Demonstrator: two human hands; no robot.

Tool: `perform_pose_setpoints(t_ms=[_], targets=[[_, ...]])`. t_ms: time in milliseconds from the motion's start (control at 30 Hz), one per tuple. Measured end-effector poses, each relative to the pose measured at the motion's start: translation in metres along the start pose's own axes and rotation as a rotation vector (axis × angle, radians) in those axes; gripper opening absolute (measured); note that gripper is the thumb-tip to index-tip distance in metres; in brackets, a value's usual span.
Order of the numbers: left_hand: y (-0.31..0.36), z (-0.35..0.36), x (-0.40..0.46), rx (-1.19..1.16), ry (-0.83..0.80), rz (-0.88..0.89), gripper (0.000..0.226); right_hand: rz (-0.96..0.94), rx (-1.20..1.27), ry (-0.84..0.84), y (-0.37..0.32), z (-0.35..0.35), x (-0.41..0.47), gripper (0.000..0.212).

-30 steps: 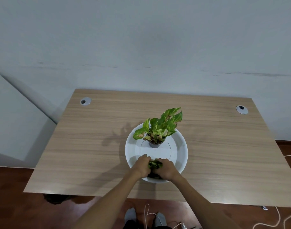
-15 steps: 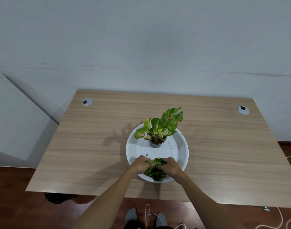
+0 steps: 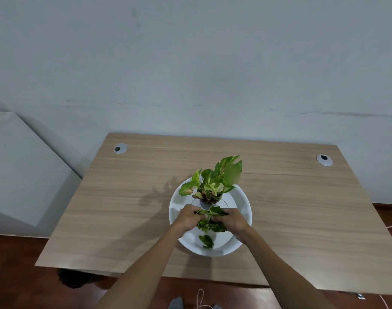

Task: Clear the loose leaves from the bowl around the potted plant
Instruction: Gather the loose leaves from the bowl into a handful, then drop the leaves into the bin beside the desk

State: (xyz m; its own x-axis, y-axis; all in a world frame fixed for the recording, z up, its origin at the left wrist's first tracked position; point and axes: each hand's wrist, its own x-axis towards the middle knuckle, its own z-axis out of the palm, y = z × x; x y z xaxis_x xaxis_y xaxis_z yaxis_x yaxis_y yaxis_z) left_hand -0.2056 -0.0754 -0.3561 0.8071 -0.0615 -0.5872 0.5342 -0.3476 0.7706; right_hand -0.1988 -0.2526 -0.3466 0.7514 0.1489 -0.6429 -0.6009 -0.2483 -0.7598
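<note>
A white round bowl (image 3: 242,200) sits mid-table with a small potted plant (image 3: 212,184) of green and yellow leaves standing in its far half. My left hand (image 3: 188,217) and my right hand (image 3: 232,219) are pressed together above the bowl's near half. Between them they clasp a bunch of loose green leaves (image 3: 210,221), which hangs down from the fingers. One loose leaf (image 3: 205,240) lies lower, over the bowl's near floor; I cannot tell whether it rests there or is falling.
The wooden table (image 3: 123,208) has a grey cable grommet at the back left (image 3: 120,148) and another at the back right (image 3: 324,159). A pale wall stands right behind it. White cables lie on the reddish floor near my feet.
Both hands have lifted the leaf bunch up from the bowl's near rim and moved it toward the plant pot. One leaf has come free below the bunch.
</note>
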Motion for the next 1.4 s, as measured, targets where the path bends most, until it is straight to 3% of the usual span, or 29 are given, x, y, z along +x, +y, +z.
perform_pose_setpoints(t_ms=[133, 733, 967, 1167, 1400], targets=[[-0.008, 0.004, -0.006, -0.020, -0.008, -0.019, 0.019, 0.057, 0.147, -0.007, 0.012, 0.003, -0.007, 0.022], [-0.015, 0.016, -0.017, 0.052, 0.054, 0.002, 0.010, 0.040, 0.145, -0.025, 0.026, 0.004, -0.010, 0.025], [-0.008, 0.007, -0.012, 0.035, 0.041, 0.004, 0.025, 0.038, 0.173, -0.070, 0.012, 0.002, -0.012, 0.022], [-0.009, 0.007, -0.009, 0.028, 0.019, -0.007, 0.023, 0.055, 0.166, -0.047, 0.013, 0.002, -0.009, 0.029], [-0.007, 0.006, -0.013, 0.088, 0.053, 0.017, 0.025, 0.056, 0.204, -0.047, 0.013, 0.005, -0.014, 0.023]])
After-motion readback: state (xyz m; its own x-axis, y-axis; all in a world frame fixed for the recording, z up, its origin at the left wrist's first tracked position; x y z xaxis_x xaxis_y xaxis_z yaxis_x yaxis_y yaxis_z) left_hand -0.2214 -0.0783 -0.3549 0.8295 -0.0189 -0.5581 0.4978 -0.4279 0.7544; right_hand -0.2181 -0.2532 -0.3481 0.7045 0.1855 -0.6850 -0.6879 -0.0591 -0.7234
